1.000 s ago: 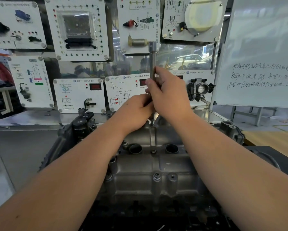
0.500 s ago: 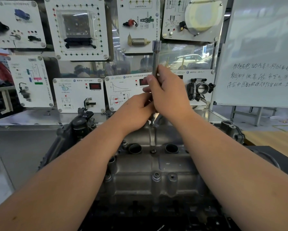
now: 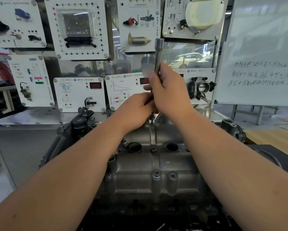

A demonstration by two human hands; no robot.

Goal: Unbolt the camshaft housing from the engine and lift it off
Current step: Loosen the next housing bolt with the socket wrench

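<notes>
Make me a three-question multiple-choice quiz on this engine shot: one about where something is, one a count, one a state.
1. Where does the socket wrench stand?
A. Upright at the far edge of the camshaft housing
B. Flat on the whiteboard tray
C. Lying in a round bore

2. How many large round bores show between the forearms?
A. One
B. Two
C. Four

3. What is the right hand doing?
A. Hanging open
B. Gripping the wrench shaft
C. Pressing flat on the housing

Answers: 1 A, the shaft rises from the far bolt. 2 B, a left bore and a right bore show. 3 B, its fingers curl round the shaft, while the left hand holds lower down.
</notes>
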